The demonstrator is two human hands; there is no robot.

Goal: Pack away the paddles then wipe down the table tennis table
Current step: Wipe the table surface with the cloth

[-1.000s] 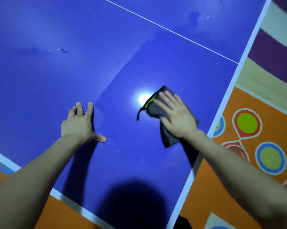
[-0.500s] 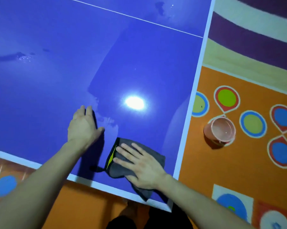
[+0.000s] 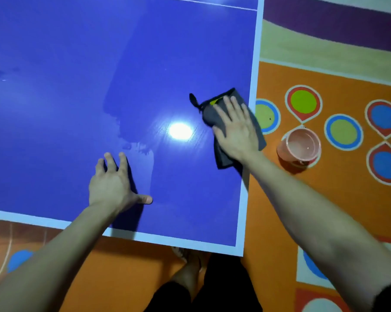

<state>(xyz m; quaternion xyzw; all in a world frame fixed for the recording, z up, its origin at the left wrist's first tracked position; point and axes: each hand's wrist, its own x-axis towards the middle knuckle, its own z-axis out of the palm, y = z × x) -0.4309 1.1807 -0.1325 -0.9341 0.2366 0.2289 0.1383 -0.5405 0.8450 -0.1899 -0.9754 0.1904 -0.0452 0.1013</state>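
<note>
Wiping stage, seemingly midway: no paddles in sight, presumably packed. Right hand (image 3: 235,129) flat, fingers spread, pressing a grey cloth (image 3: 223,158) onto the blue desk (image 3: 55,109) at 3 o'clock, by its white edge. Left hand (image 3: 110,183) open, braced on the desk at 6 o'clock, holding nothing. Paler haze toward 9 o'clock probably left to wipe. No readable writing.

1. One blue bench (image 3: 77,64).
2. One dark grey cloth (image 3: 222,157), lying on the bench.
3. Two hands: the left hand (image 3: 110,185) and the right hand (image 3: 235,131).
4. One pink bucket (image 3: 300,147), standing on the floor (image 3: 280,210).
5. One bright light reflection (image 3: 180,131) on the bench top.
</note>
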